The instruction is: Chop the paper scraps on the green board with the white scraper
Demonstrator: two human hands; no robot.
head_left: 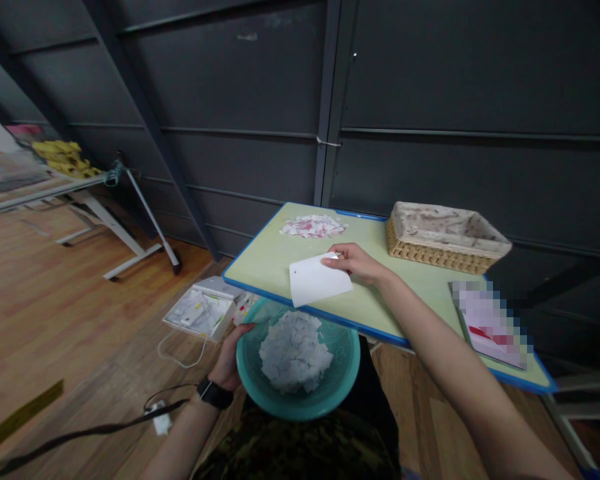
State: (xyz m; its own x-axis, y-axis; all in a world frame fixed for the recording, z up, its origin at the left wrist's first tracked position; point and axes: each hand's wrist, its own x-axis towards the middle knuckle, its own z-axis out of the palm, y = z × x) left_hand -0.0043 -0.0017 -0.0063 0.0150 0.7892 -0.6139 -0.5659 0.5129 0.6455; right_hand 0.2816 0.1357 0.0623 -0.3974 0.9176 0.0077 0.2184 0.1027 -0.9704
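Observation:
My left hand [229, 358] grips the left rim of a teal plastic colander [347, 363], which sits at my lap just under the table's front edge. Torn bits of white paper [296, 352] are heaped inside it. Above the tabletop, my right hand [356, 263] pinches the upper right corner of a white sheet of card [317, 280] between thumb and fingers. A small dark dot or hole shows near the sheet's left corner. Behind the sheet, a flat pile of white and pink paper scraps [314, 227] lies on the table.
The pale green table [260, 257] has a blue edge. A lined wicker basket [443, 257] stands at its back right, with a blurred-out flat item [490, 327] nearer me. An open white box [200, 313], cables and a strap [80, 433] lie on the floor at left.

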